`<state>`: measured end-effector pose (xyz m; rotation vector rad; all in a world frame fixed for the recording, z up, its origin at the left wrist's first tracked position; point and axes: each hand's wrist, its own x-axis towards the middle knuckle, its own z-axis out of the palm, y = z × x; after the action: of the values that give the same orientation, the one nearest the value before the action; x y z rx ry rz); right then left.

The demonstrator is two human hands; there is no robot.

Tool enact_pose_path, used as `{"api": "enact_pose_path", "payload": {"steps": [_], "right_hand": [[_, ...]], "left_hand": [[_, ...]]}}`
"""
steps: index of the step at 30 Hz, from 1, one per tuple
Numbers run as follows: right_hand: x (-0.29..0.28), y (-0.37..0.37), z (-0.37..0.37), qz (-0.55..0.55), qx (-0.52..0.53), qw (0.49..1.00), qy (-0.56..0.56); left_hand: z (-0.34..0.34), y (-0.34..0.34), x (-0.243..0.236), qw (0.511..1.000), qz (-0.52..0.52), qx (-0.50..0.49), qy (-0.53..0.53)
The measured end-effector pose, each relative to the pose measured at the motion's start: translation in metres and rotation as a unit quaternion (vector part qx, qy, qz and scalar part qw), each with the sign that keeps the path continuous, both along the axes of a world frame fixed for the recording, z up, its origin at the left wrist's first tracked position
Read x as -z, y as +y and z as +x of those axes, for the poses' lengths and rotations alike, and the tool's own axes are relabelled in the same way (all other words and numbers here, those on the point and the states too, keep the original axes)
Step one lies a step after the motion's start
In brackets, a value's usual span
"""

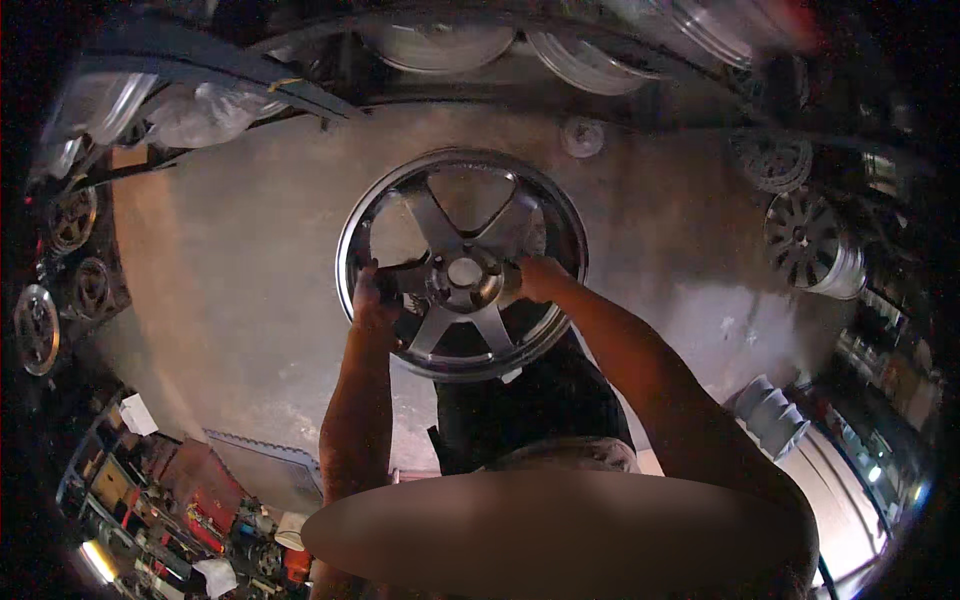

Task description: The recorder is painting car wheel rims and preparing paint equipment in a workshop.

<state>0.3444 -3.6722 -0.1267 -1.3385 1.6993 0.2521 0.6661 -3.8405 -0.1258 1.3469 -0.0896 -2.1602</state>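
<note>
Facing upward with its spokes toward the head camera, a bare alloy wheel is held between the person's two hands, in front of the dark trousers and over the concrete floor. Its lower edge overlaps the trousers, so the legs may be bearing some of the weight; contact there cannot be told from above. The left hand is closed on the wheel's left side, between outer lip and hub, while the right hand grips a spoke at the right, close to the hub. Holding opposite sides probably balances the heavy, broad shape, and the openings between spokes give fingers somewhere to hook; most fingertips are hidden.

Beyond, a small round pale object lies on the floor. A dark multi-spoke wheel stands at the right and a bright-lipped wheel at the far left, seemingly kept along the edges to leave working room. Silver rims sit along the top, perhaps racked to save floor space.
</note>
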Motion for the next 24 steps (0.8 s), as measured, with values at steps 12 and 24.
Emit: {"api": "enact_pose_path", "payload": {"steps": [12, 24], "right_hand": [[0.118, -0.067, -0.034, 0.030, 0.061, 0.997, 0.027], [0.161, -0.152, -0.036, 0.037, 0.157, 0.985, -0.062]], "left_hand": [[-0.054, -0.064, 0.087, 0.984, 0.001, 0.176, 0.006], [-0.004, -0.175, 0.232, 0.941, -0.175, 0.285, -0.057]]}}
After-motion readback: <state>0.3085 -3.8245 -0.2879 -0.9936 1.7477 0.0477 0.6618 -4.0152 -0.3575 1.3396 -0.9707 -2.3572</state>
